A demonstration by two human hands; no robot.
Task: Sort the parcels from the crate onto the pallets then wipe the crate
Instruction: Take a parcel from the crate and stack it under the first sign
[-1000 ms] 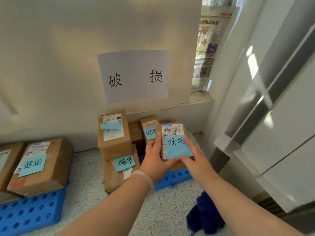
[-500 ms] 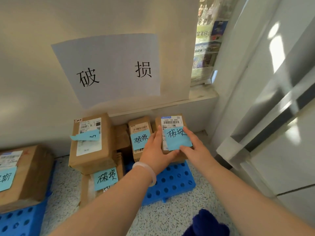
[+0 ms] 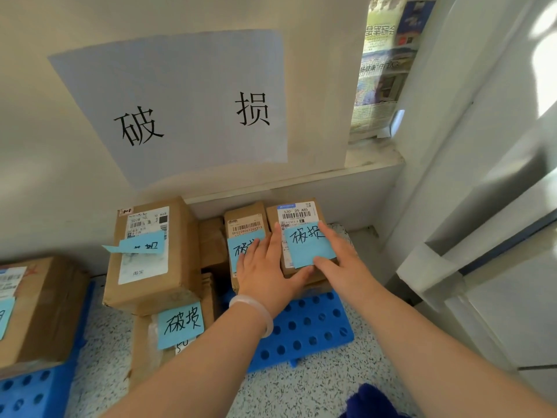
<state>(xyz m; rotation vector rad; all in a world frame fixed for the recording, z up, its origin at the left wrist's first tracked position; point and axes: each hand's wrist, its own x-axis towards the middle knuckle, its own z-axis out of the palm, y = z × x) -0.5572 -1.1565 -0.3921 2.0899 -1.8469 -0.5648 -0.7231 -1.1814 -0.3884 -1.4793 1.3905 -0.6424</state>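
Two hands of yours clasp the parcel (image 3: 297,218): your left hand (image 3: 265,268) grips its 9 o'clock side, thumb across the front, and your right hand (image 3: 339,260) pinches its 3 o'clock side. It stands at the pallet's (image 3: 304,330) 12 o'clock end.

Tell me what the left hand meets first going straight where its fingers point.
Likely the white wall behind the brown cardboard parcel that the left hand holds; depth is unclear.
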